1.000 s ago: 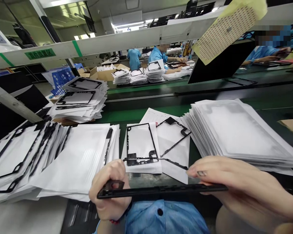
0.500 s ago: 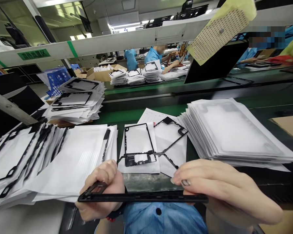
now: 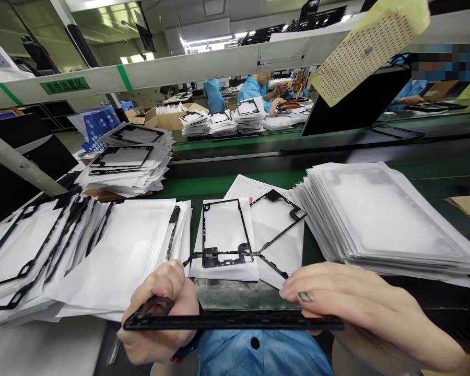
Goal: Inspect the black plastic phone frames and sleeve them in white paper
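Both my hands hold a thin black rectangular device frame point(image 3: 250, 320) low over the bench, its near long side almost edge-on to me. My left hand point(image 3: 160, 308) is closed around its left end. At the right end, my right hand point(image 3: 360, 308) grips it with thumb below and fingers stretched together above; part of the grip is hidden. Beyond the held frame, a similar black frame point(image 3: 210, 259) lies on a white sleeve point(image 3: 196, 269). Another black frame point(image 3: 273, 195) lies angled on white paper to its right.
To the right stands a thick stack of white sleeves point(image 3: 364, 209). Sleeves with black frames point(image 3: 117, 230) fan out at left, and another pile point(image 3: 141, 172) sits behind them. A rail point(image 3: 219, 60) crosses above. Co-workers in blue sit across the bench.
The view has shifted slightly, so the bench items sit a little farther right. My hands keep their hold on the frame, which appears marginally lower in the picture.
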`<state>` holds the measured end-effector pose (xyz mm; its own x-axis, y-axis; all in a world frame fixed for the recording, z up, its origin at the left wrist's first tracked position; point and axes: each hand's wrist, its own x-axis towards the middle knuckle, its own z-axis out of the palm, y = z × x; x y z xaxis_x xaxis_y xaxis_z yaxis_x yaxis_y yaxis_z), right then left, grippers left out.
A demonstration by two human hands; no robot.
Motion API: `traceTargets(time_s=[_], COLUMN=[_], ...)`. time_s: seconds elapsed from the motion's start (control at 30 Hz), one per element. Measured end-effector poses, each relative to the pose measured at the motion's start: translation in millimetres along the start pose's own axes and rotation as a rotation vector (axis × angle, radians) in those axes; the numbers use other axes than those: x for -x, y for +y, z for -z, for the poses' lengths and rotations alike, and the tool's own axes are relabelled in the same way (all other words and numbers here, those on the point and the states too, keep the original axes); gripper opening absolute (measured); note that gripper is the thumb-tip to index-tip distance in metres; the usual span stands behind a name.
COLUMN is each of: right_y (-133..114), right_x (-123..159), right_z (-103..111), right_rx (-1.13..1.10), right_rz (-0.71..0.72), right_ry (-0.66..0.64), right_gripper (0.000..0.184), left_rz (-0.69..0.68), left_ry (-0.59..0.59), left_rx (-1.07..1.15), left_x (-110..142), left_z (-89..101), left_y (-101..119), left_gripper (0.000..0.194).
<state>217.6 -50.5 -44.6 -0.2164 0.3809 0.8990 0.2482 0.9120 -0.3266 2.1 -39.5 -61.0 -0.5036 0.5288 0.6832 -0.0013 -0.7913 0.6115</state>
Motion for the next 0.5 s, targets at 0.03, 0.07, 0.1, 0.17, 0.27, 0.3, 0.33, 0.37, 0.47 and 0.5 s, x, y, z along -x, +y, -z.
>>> traceTargets(time_s=[0.03, 0.07, 0.1, 0.17, 0.27, 0.3, 0.33, 0.37, 0.47, 0.5], right_y=[-0.4, -0.9, -1.3, -2.1, -2.4, -2.2, -1.9, -1.6, -1.0, -0.9], right_x=[-3.3, -6.6, -9.8, -14.7, -16.6, -15.8, -14.5, -12.8, -8.4, -7.8], right_z=[-0.1, -0.3, -0.6, -1.0, -0.8, -0.7, -0.6, -0.7, -1.8, -2.3], right_rx=[-0.032, -0.059, -0.075, -0.074, -0.066, -0.073, -0.084, -0.097, -0.121, -0.125], right_rz=[0.025, 0.051, 0.070, 0.078, 0.073, 0.070, 0.065, 0.059, 0.030, 0.016], right_ry=[-0.007, -0.008, -0.002, 0.020, 0.008, 0.006, 0.003, 0.001, 0.015, 0.021], right_gripper=[0.018, 0.018, 0.018, 0.018, 0.016, 0.014, 0.012, 0.011, 0.012, 0.011], left_rz=[-0.017, -0.031, -0.036, -0.022, 0.022, 0.032, 0.042, 0.056, 0.120, 0.140], left_ry=[0.002, 0.006, 0.008, -0.003, -0.027, -0.030, -0.034, -0.039, -0.013, 0.000], left_rx=[0.001, 0.000, -0.003, -0.015, -0.015, -0.011, -0.009, -0.008, -0.017, -0.017], left_x=[0.2, 0.5, 0.9, 1.9, 2.7, 2.7, 2.6, 2.5, 2.3, 2.4], left_z=[0.4, 0.8, 1.0, 1.7, 4.5, 6.0, 7.5, 8.9, 11.4, 11.5], left_y=[-0.3, -0.3, 0.1, 1.4, 3.2, 3.5, 3.6, 3.8, 5.3, 6.4], left_gripper=[0.059, 0.057, 0.056, 0.056, 0.059, 0.060, 0.062, 0.064, 0.070, 0.072])
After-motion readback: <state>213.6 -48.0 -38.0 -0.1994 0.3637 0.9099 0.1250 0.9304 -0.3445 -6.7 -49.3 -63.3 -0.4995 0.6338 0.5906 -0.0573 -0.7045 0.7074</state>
